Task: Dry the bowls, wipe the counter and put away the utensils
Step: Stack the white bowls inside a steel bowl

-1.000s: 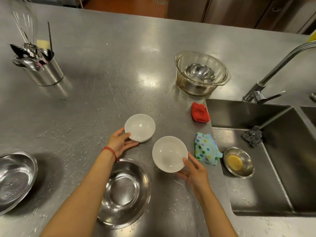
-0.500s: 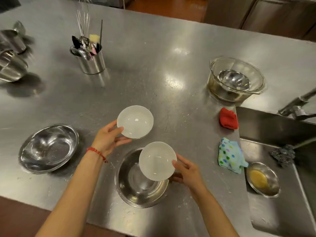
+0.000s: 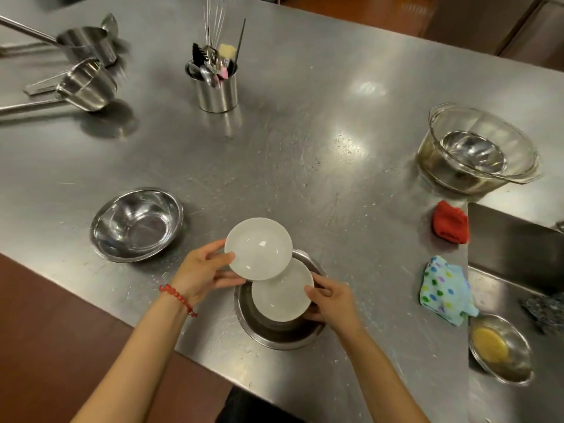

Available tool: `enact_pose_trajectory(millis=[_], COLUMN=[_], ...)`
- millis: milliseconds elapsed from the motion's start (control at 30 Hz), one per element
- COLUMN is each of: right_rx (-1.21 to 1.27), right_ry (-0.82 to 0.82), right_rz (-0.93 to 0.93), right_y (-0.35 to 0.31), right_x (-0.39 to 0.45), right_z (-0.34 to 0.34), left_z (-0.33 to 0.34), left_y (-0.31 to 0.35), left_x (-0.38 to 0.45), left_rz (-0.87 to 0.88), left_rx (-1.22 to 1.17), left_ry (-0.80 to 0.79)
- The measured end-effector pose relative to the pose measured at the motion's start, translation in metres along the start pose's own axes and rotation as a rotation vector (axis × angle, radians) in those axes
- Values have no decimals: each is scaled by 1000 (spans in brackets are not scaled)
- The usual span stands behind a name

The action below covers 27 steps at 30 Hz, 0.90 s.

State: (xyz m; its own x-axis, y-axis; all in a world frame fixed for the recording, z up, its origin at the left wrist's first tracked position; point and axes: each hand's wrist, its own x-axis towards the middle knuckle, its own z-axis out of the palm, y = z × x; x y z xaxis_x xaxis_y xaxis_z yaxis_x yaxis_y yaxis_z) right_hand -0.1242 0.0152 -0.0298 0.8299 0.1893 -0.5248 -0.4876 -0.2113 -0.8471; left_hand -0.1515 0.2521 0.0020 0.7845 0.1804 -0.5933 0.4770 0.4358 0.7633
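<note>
Over at the left, a steel bowl [image 3: 137, 224] sits near the counter's [image 3: 305, 132] front edge. Next, the left hand [image 3: 201, 270] pinches a white bowl [image 3: 258, 248] by its rim, overlapping the second white bowl [image 3: 282, 294], which the right hand [image 3: 331, 303] grips above a steel basin [image 3: 274, 334]. Bare steel stretches behind them. Rightward, a spotted cloth [image 3: 444, 288] overhangs the sink edge [image 3: 468, 270].

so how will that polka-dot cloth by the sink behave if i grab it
The crumpled blue polka-dot cloth looks soft and folded, so it will likely go floppy and unfold when lifted. It seems light, needing only a pinch. One corner drapes over the steel sink's edge, so it may drag or be damp.
</note>
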Motion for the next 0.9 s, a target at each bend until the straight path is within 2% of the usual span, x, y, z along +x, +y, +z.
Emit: enact_pose_trajectory(millis=[167,300,400,600,767,900], right_rx=[-249,-412,-468,-163,18,56], right_ry=[119,308,419,182,185,193], right_rz=[-52,-161,-146,8,39,45], right_y=[4,-1,-3,9,13,12], right_x=[1,-4,-2,0,-1,-1], right_z=[2,-5,-18,-30,-26,-23], left_z=[6,14,21,31,33,36], left_y=[-4,-5,-8,-19,-23,-28], left_x=[-9,-17,-20,-18,-14,-12], left_rz=[-2,7,3,-5,66,134], left_rx=[60,114,163,296,545,631], left_ry=[-14,-47,-63,-58,-10,32])
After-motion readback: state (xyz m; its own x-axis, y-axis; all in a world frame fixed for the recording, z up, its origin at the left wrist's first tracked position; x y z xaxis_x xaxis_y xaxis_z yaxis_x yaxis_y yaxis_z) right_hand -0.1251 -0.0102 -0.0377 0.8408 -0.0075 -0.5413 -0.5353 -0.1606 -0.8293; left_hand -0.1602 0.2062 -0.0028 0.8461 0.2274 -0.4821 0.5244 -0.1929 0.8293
